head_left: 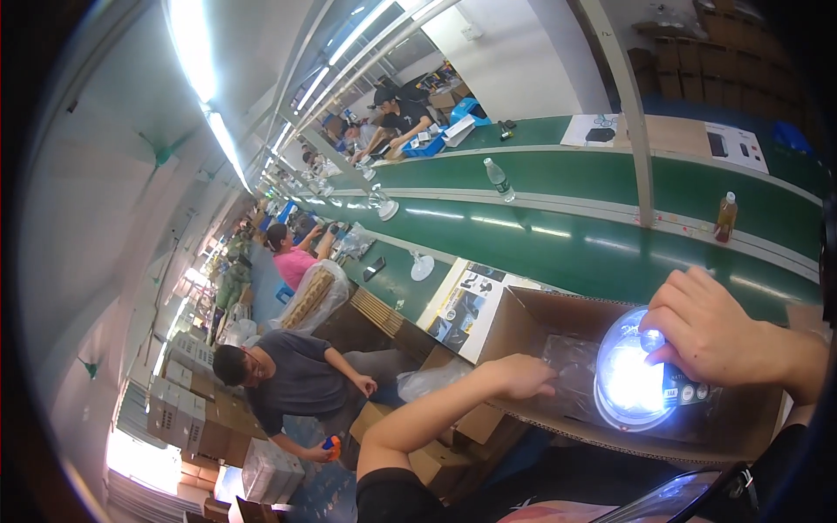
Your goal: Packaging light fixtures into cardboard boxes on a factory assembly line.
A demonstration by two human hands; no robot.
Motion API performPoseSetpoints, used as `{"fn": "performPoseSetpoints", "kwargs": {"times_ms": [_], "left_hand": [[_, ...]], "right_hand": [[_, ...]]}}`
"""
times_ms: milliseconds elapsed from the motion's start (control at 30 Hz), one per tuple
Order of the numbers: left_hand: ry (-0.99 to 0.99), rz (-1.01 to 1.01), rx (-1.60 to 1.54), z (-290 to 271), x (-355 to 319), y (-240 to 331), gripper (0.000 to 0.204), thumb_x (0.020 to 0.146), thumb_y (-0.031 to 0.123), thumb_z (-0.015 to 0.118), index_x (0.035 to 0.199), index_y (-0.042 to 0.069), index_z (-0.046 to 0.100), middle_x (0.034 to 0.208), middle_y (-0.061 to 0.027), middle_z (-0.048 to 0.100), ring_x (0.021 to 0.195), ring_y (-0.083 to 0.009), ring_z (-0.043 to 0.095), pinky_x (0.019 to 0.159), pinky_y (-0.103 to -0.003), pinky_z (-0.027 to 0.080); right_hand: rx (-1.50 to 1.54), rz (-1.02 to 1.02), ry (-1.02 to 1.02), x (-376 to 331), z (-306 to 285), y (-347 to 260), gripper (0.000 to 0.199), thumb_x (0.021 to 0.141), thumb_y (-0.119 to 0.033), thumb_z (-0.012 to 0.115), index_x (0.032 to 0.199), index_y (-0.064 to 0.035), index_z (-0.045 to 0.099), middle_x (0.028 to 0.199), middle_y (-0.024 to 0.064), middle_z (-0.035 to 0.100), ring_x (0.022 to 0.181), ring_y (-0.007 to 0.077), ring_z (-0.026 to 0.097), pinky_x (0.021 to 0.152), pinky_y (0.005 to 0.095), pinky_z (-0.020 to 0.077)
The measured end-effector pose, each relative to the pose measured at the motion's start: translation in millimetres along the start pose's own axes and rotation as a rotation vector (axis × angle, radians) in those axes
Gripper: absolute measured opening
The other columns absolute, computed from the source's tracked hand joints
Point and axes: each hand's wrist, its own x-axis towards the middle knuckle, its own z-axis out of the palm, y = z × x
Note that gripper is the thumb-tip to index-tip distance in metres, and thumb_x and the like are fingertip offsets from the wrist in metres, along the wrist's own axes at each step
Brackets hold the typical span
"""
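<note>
My right hand (711, 331) grips the rim of a round lit lamp (629, 375) with a clear dome, glowing white-blue, held inside an open brown cardboard box (523, 314). My left hand (520, 376) reaches into the same box and rests on clear plastic wrapping (571, 366) just left of the lamp. My left forearm crosses the box's near wall.
A long green conveyor belt (558, 235) runs behind the box, carrying a clear bottle (499, 179), an amber bottle (725, 216) and small white lamps. Printed sheets lie by the box. Other people sit along the line; one crouches among cardboard boxes at the left.
</note>
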Motion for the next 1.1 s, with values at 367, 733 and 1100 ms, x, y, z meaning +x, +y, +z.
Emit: {"fn": "performPoseSetpoints", "kwargs": {"times_ms": [367, 733, 1100], "left_hand": [[-0.683, -0.171, 0.270, 21.8, 139.6, -76.2, 0.067, 0.099, 0.054, 0.057, 0.150, 0.011, 0.048, 0.149, -0.0196, 0.051, 0.138, -0.0358, 0.048, 0.112, -0.046, 0.039], [-0.591, -0.082, 0.266, 70.3, 161.0, -93.0, 0.057, 0.091, 0.033, 0.061, 0.143, 0.008, 0.056, 0.146, -0.0194, 0.054, 0.131, -0.0354, 0.055, 0.109, -0.045, 0.045], [-0.506, -0.144, 0.211, 93.0, 140.5, -88.5, 0.056, 0.102, 0.040, 0.045, 0.151, 0.013, 0.046, 0.157, -0.0143, 0.043, 0.144, -0.0322, 0.041, 0.118, -0.043, 0.034]], "right_hand": [[0.067, 0.135, -0.209, -48.8, 53.5, 27.3, 0.031, 0.080, -0.025, 0.077, 0.097, -0.0031, 0.063, 0.096, 0.0074, 0.058, 0.094, 0.0233, 0.055, 0.079, 0.0351, 0.0427], [-0.013, 0.076, -0.341, -49.2, 142.1, 22.7, 0.032, 0.084, -0.033, 0.073, 0.097, -0.0049, 0.064, 0.095, 0.0071, 0.059, 0.095, 0.0225, 0.056, 0.077, 0.0355, 0.0417], [0.211, 0.071, -0.280, -18.9, 215.5, 32.3, 0.027, 0.076, -0.013, 0.079, 0.095, 0.0012, 0.066, 0.097, 0.0134, 0.063, 0.098, 0.0288, 0.059, 0.086, 0.0395, 0.0479]]}}
